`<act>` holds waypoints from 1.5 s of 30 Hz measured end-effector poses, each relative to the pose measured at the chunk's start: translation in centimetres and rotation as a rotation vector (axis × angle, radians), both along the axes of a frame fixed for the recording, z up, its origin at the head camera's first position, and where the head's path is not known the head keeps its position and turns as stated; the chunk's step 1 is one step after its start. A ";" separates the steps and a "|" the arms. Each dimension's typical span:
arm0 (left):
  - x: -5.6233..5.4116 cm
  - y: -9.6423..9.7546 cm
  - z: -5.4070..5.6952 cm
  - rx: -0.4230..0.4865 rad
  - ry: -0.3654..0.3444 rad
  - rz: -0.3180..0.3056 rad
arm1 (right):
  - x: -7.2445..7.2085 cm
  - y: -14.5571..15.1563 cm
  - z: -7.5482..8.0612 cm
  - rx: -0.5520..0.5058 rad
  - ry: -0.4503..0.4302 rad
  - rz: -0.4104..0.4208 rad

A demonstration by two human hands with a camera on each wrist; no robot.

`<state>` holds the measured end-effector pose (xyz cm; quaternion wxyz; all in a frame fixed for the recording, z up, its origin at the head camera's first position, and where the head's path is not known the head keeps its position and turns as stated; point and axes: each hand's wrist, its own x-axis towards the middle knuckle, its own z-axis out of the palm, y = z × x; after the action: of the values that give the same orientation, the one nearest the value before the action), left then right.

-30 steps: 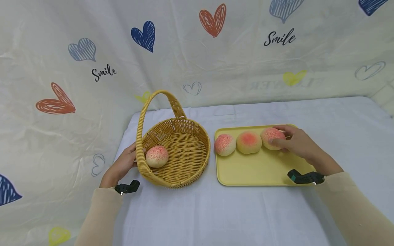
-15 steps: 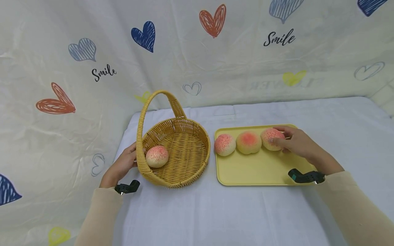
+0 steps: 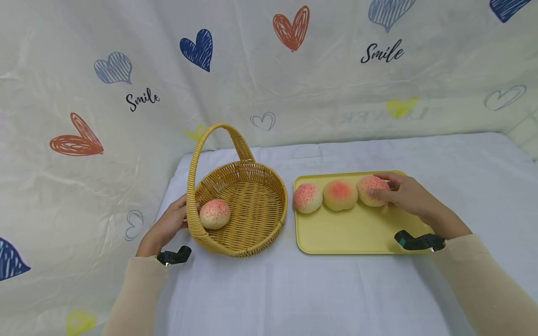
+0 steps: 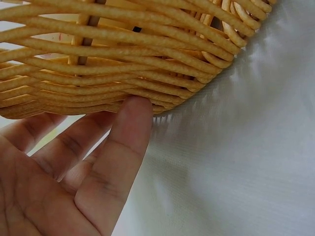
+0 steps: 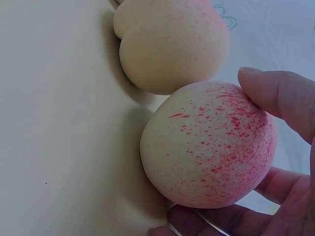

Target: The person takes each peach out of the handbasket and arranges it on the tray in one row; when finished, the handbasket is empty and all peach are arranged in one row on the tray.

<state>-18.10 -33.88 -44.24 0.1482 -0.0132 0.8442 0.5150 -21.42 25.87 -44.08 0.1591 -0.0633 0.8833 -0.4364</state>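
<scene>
A wicker basket (image 3: 248, 214) with a tall arched handle stands at left, one red-speckled toy peach (image 3: 215, 214) inside it. My left hand (image 3: 170, 226) holds the basket's left side; in the left wrist view its thumb (image 4: 133, 123) presses the lower weave while the other fingers reach behind. At right, my right hand (image 3: 405, 193) grips a speckled toy peach (image 3: 371, 190) on the yellow tray (image 3: 336, 233), thumb on one side and fingers around the other. Left of it on the tray sit a smoother peach (image 3: 340, 194) and another speckled peach (image 3: 307, 198).
White cloth (image 3: 269, 294) covers the table, with a narrow strip of it between basket and tray. A pale curtain (image 3: 328, 84) printed with hearts and words hangs behind and to the left. Black straps circle both wrists.
</scene>
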 end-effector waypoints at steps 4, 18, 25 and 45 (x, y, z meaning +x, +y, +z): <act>0.0 0.0 -0.1 0.006 0.000 -0.002 | 0.1 -0.1 0.2 -0.011 -0.004 0.004; -0.1 -0.1 -0.3 0.018 0.003 -0.003 | 0.0 0.1 0.0 0.023 -0.004 0.017; 0.0 0.0 -0.2 0.016 0.002 -0.002 | 0.1 0.2 0.1 0.016 -0.016 0.017; -0.1 -0.1 -0.1 0.012 -0.002 0.002 | 0.0 0.2 0.0 0.025 -0.016 0.021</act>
<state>-18.15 -33.95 -44.32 0.1487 -0.0135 0.8409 0.5201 -21.39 26.05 -44.12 0.1716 -0.0673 0.8867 -0.4241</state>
